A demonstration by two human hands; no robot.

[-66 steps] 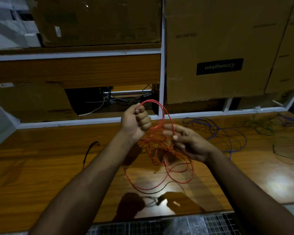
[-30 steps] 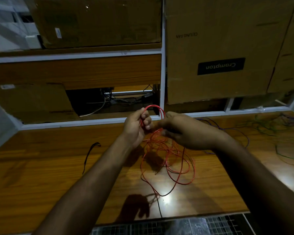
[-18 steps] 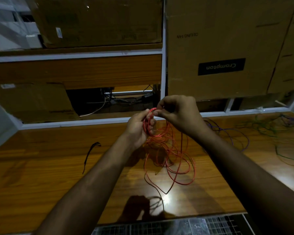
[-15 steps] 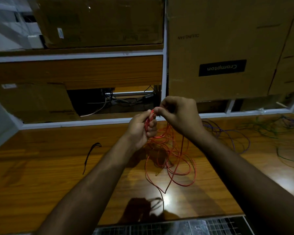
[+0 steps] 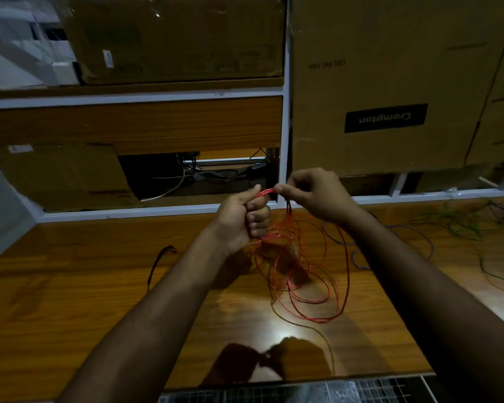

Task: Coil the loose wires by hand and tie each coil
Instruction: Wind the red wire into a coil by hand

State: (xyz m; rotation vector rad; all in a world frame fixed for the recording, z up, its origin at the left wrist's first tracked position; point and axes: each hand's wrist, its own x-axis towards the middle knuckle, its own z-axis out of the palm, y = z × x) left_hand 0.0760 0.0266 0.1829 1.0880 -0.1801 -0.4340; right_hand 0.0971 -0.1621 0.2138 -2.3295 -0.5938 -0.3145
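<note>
A thin red wire [image 5: 309, 274] hangs in several loose loops from my two hands down onto the wooden table [image 5: 70, 301]. My left hand [image 5: 242, 219] is closed in a fist around the gathered top of the loops. My right hand [image 5: 314, 193] pinches the same red wire between thumb and fingertips, just right of the left thumb. A loose blue wire [image 5: 402, 231] lies on the table behind my right forearm, and a tangle of green wire [image 5: 463, 225] lies further right.
A short black wire [image 5: 157, 260] lies on the table at left. Large cardboard boxes [image 5: 390, 82] stand on white-framed shelving [image 5: 285, 112] behind the table. A dark shelf opening [image 5: 198, 175] holds cables. A wire grid [image 5: 274, 394] runs along the table's near edge.
My right hand has swung up from below the coil to meet my left hand at the top. Another loop has been laid into the left fist, and the loose tail on the table has shortened.
</note>
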